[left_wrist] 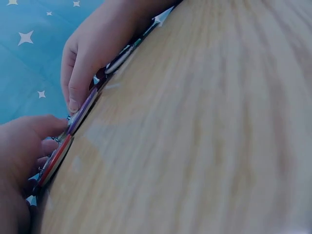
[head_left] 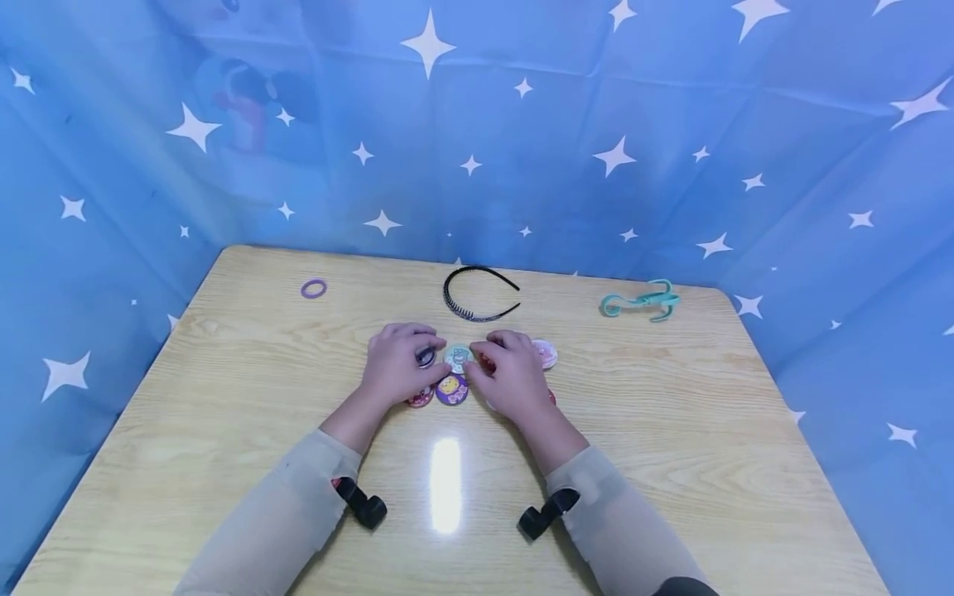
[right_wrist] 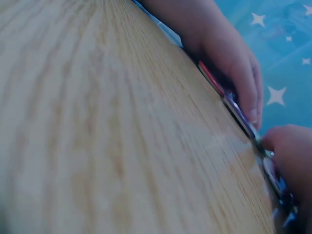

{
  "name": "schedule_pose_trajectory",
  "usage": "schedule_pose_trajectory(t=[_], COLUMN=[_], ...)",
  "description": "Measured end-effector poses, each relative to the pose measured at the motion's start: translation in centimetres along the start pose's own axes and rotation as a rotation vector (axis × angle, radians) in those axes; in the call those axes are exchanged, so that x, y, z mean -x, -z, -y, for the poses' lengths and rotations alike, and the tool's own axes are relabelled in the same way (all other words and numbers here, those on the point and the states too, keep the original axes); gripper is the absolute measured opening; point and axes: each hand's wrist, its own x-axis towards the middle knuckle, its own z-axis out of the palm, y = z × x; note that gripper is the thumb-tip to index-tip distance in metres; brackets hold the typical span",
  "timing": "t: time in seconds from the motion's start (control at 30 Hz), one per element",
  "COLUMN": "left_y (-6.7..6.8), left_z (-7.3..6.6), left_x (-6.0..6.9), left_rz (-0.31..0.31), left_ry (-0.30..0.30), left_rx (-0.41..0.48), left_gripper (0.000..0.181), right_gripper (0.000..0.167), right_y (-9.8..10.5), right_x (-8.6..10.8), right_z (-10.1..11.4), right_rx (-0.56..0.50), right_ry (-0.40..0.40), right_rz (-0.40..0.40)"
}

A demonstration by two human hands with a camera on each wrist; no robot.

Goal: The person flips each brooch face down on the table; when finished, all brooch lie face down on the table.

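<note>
Head view: one left hand, one right hand, at least six round badges.
The green badge lay between the hands, the purple badge just nearer; fingers bent over the cluster, but I couldn't tell whether either pinched any. The wood-grained table's far side held one toothed black headband, one purple ring, one teal clip.

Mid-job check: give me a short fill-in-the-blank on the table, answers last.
Between the left hand and right hand, the badge with a yellow figure has a ____ rim.
The headband is colored ____.
In the head view, the clip lies to the headband's ____.

Missing words: purple; black; right.
</note>
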Motion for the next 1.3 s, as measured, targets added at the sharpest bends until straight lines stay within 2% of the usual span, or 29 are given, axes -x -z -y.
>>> schedule_pose_trajectory(t=[0.2, 0.7, 1.3], left_y=[0.00, -0.07, -0.10], left_z=[0.17, 0.27, 0.22], left_x=[0.02, 0.30, 0.30], left_rz=[0.003, 0.002, -0.016], left_ry=[-0.046, -0.048, -0.045], left_rx=[-0.023, -0.020, 0.003], left_gripper=[0.042, 0.038, 0.035], right_gripper=[0.038, 0.042, 0.040], right_y=[0.05, 0.26, -0.02], right_x=[0.05, 0.11, -0.02], right_z=[-0.04, 0.30, 0.18], right_rx=[0.009, 0.056, 0.002], right_ry=[-0.001, 0.024, 0.077], right_rz=[-0.014, 0.056, 0.004])
